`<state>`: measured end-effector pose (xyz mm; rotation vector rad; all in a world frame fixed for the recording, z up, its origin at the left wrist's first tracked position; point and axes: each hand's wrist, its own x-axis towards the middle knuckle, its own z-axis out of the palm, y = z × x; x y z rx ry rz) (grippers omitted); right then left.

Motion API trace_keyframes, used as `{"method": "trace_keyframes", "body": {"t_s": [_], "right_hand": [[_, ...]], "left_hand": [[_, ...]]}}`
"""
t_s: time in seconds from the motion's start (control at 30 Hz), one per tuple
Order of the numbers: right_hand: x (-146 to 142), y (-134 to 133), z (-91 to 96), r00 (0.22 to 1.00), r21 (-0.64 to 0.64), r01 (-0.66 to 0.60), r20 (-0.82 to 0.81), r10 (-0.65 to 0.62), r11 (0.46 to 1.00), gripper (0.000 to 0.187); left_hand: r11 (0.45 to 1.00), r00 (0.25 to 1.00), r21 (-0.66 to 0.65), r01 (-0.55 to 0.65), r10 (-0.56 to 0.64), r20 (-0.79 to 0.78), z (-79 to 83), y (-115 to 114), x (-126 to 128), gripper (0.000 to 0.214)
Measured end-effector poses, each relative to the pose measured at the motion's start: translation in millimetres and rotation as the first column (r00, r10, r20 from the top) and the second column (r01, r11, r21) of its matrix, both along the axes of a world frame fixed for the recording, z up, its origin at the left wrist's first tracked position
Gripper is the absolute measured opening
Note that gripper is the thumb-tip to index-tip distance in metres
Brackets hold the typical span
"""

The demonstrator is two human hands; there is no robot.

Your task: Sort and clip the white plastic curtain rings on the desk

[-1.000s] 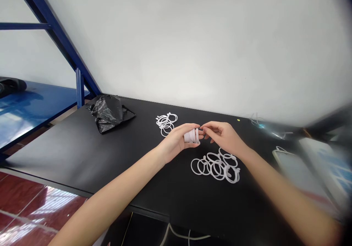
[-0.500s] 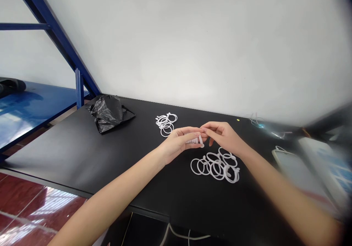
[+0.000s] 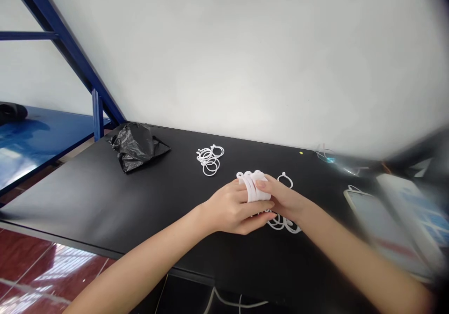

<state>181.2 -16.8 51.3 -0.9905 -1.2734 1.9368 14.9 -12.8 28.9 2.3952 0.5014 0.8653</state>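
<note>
Loosely crumpled, one black bag [image 3: 135,148] lies at the far left; its contents cannot be told. The left hand [image 3: 229,206] and right hand [image 3: 284,197] are closed together on one bunch of white rings [image 3: 253,191] over the black table [image 3: 105,206]. Two ring piles [image 3: 206,155] lie there, one partly hidden. Behind stands a pale wall [image 3: 245,66].

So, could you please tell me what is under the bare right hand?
Thin white plastic-looking rings on the smooth black tabletop show on both sides of the right hand; anything directly beneath it is covered.
</note>
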Motion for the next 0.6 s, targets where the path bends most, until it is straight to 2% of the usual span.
{"method": "trace_keyframes", "body": {"t_s": [0.17,0.3,0.43,0.6], "right_hand": [[-2.0,-1.2,11.7,0.999,0.073,0.017,-0.053,-0.013,0.997,0.036],[-3.3,-2.7,17.5,0.991,0.096,0.126,-0.062,-0.121,0.987,0.027],[-6.3,-3.8,18.2,0.976,0.102,0.216,-0.030,-0.214,0.971,0.018],[-9.4,-5.8,15.1,0.966,0.149,0.255,-0.005,-0.257,0.955,0.021]], "left_hand": [[0.996,0.999,-0.083,0.017,-0.013,0.045,3.5,0.5,-0.3,0.024],[0.980,0.993,-0.197,0.030,-0.006,0.121,7.1,-2.1,-0.1,0.025],[0.955,0.968,-0.272,0.121,-0.053,0.245,12.4,-4.3,0.6,0.022],[0.923,0.947,-0.340,0.179,-0.069,0.312,17.9,-4.2,-0.2,0.025]]}}
